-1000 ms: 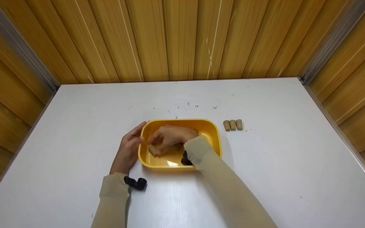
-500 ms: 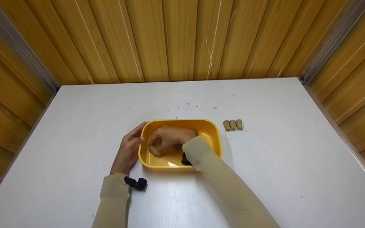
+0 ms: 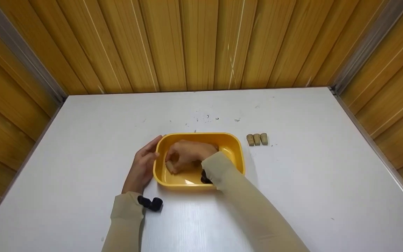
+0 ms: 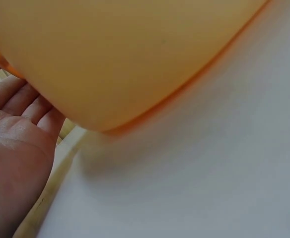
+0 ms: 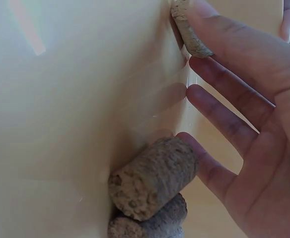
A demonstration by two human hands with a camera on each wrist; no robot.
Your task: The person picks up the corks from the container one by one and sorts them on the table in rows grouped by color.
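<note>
A yellow plastic box [image 3: 187, 185] stands on the white table. Inside it, my right hand [image 3: 192, 150] pinches a cork [image 3: 170, 167] between thumb and index finger near the box's left end; the same cork [image 5: 189, 32] shows at the top of the right wrist view. Beside the little finger, two more corks [image 5: 155, 178] lie in the box, mostly hidden by the right hand in the head view. My left hand [image 3: 142, 166] holds the box's left side, thumb at the rim and fingers along the outside wall [image 4: 110, 59].
Three corks [image 3: 256, 139] stand in a row on the table [image 3: 310, 168], right of the box. Wood-patterned walls [image 3: 201, 45] enclose the table at the back and both sides. Small dark marks dot the tabletop behind the box.
The right thumb and fingers have closed in on the cork at the box's left end and now pinch it. The left hand and the box have stayed in place.
</note>
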